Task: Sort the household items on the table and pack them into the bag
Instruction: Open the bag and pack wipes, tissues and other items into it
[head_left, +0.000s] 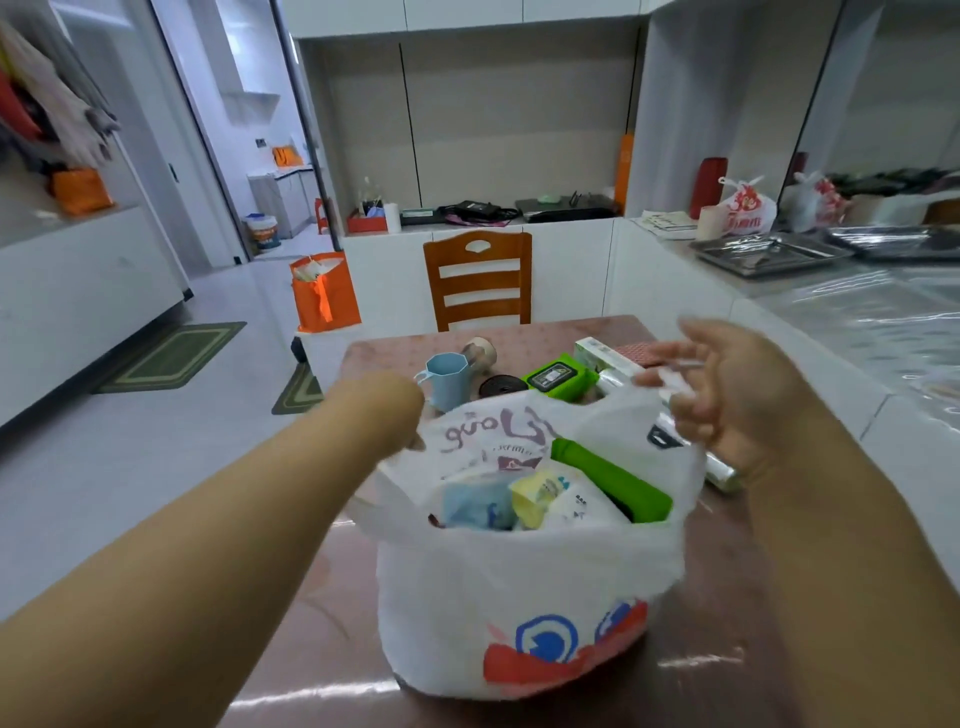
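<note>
- I see left hand (400, 410) closed on the white bag's (524, 587) far-left rim
- Right hand (737, 395) open, fingers blurred, touching the bag's right rim
- Blue cup (447, 379) just beyond left hand on bench (322, 649)

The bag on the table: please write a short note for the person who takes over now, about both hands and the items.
Left hand: at the white bag's left rim, grip hidden.
Right hand: open, at the right rim.
Done: green pack, blue, yellow and white packets lie inside.
Left on the table, behind the bag: blue cup, black roll, green wipes pack, white box, shiny roll beside the bag.
</note>
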